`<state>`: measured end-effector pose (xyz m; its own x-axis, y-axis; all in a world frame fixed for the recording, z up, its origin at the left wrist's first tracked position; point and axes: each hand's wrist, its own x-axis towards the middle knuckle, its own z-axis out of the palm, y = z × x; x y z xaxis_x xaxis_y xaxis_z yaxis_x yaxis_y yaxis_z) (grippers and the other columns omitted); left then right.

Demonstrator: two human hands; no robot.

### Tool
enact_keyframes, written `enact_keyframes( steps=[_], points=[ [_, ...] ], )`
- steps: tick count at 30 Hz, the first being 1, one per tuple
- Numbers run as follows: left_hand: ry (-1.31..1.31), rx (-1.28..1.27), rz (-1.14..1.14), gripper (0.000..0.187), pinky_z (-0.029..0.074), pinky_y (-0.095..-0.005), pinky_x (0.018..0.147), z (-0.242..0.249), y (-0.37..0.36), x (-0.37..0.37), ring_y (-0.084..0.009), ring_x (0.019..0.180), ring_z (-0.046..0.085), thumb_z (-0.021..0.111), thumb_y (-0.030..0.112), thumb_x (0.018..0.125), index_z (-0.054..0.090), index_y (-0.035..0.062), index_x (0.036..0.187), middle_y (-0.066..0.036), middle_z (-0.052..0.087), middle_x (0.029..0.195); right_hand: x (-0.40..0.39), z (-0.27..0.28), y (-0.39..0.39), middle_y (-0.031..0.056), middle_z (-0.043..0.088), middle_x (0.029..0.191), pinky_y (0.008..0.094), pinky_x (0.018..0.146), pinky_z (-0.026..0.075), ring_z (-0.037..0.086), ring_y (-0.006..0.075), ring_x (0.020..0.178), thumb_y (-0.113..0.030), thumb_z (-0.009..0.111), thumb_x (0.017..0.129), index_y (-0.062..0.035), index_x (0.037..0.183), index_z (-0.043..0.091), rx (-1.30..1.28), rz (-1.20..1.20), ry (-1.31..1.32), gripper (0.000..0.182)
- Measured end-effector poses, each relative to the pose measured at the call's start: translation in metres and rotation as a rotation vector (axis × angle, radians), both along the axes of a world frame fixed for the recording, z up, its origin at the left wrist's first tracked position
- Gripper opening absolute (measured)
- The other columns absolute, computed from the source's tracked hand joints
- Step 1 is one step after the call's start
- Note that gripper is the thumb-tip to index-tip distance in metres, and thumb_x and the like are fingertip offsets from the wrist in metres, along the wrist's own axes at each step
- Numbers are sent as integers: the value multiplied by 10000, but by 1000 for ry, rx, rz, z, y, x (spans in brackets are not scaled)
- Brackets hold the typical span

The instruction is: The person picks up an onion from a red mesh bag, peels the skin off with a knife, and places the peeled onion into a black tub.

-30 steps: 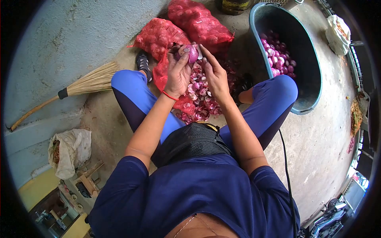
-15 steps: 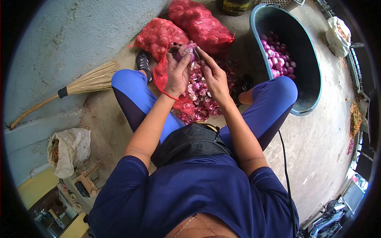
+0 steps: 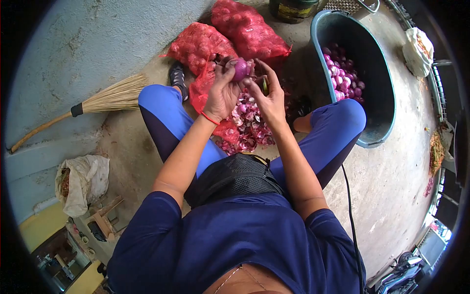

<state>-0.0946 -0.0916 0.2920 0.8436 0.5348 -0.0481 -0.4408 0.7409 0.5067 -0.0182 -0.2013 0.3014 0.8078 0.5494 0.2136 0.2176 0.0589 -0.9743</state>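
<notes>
A purple-red onion [image 3: 240, 70] sits in the fingers of my left hand [image 3: 223, 93], its smooth purple side showing. My right hand [image 3: 268, 100] is just to the right of it, thumb and fingers curled round what looks like a small knife [image 3: 265, 87]; only a yellow-green part of it shows, and the blade is hidden. Loose skin hangs at the onion's right side, near the right fingertips. Beneath both hands lies a heap of onion skins [image 3: 247, 127] on the floor between my legs.
Two red mesh sacks of onions [image 3: 200, 46] [image 3: 249, 32] stand ahead by the wall. At the right, a large dark tub [image 3: 384, 105] holds several peeled onions [image 3: 345, 78]. A broom [image 3: 112, 95] leans left, near a white sack [image 3: 93, 181]. A dark bucket [image 3: 293, 10] stands at the back.
The onion has turned in my left hand and now shows a smooth purple side. My right hand has drawn slightly back from it, fingers more bent.
</notes>
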Motion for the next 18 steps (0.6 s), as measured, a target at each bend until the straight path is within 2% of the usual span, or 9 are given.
enact_keyframes(
  steps=[3, 4, 8, 13, 14, 18],
  points=[
    [13, 226, -30, 390, 410, -418, 1121, -5, -8, 1, -284, 1302, 495, 531, 84, 982, 422, 113, 1355, -147, 512, 1357, 4, -6, -2, 33, 694, 946, 221, 755, 488, 581, 51, 844, -150, 699, 916, -24, 1180, 612, -54, 9, 173, 305],
    [13, 203, -46, 433, 408, -411, 1113, -5, -8, 3, -271, 1306, 485, 568, 75, 958, 409, 130, 1357, -127, 500, 1365, 5, -4, -2, 31, 697, 920, 212, 721, 476, 558, 30, 812, -126, 690, 924, -10, 1087, 634, 81, -1, 248, 208],
    [43, 187, -42, 391, 452, -382, 1048, -4, -6, 5, -232, 1238, 526, 563, 154, 982, 427, 126, 1347, -95, 525, 1325, 11, -4, -3, 6, 680, 827, 203, 636, 443, 511, 16, 723, -135, 677, 937, -2, 974, 654, -16, -55, 125, 139],
    [91, 114, -29, 352, 485, -366, 965, -8, 1, 4, -209, 1127, 577, 526, 297, 1015, 493, 103, 1306, -85, 576, 1252, 23, -5, -9, 21, 653, 772, 232, 644, 454, 527, 51, 704, -167, 678, 936, -14, 965, 658, -104, -144, 89, 158],
    [133, 68, -25, 377, 505, -338, 898, -8, 2, 3, -209, 1094, 585, 508, 353, 1017, 527, 86, 1282, -102, 603, 1212, 24, -5, -9, 24, 644, 761, 239, 647, 456, 528, 58, 698, -172, 677, 936, -15, 966, 658, -106, -153, 62, 161],
    [34, -117, -183, 418, 527, -312, 797, -8, 12, 0, -225, 1002, 619, 503, 371, 1015, 538, 36, 1262, -148, 611, 1199, 31, -8, -9, 36, 627, 746, 265, 661, 464, 545, 82, 690, -189, 674, 934, -20, 973, 659, -138, -182, -8, 175]
  ],
)
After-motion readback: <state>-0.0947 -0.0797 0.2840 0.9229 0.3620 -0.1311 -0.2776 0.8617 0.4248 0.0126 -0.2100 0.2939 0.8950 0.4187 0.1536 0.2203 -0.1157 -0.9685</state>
